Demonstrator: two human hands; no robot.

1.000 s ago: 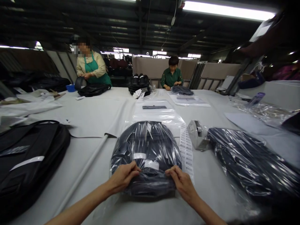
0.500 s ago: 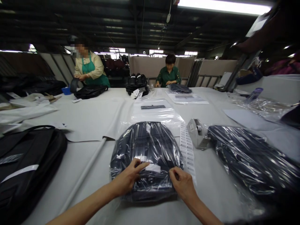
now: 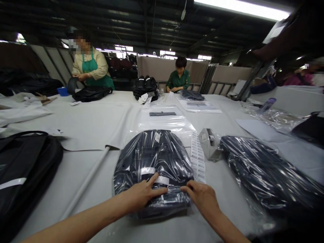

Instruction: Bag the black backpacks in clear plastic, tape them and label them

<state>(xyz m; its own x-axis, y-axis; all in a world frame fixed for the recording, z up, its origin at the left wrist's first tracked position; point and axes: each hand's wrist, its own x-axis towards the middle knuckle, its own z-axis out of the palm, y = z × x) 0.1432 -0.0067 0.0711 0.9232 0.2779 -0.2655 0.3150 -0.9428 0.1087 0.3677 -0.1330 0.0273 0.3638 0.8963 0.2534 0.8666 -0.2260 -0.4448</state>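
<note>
A dark backpack [image 3: 162, 148] in a clear plastic bag lies on the white table in front of me. My left hand [image 3: 145, 192] rests on its lower middle with thumb and fingers spread, just below a white strip [image 3: 162, 180]. At the bag's lower right edge, my right hand [image 3: 199, 194] is closed, its thumb and finger pinching the clear plastic. Just right of the bag lies a sheet of barcode labels [image 3: 197, 157], beside a grey tape dispenser [image 3: 210, 144].
More wrapped dark bags [image 3: 268, 172] lie at the right, black backpacks [image 3: 27, 168] at the left. Flat clear bags [image 3: 164, 118] lie beyond. Two people work across the table, one in a green apron [image 3: 89, 67], one in a green shirt [image 3: 178, 80].
My left hand has shifted slightly right and down over the bag, its fingers more spread. My right hand remains at the right edge. The view has turned slightly.
</note>
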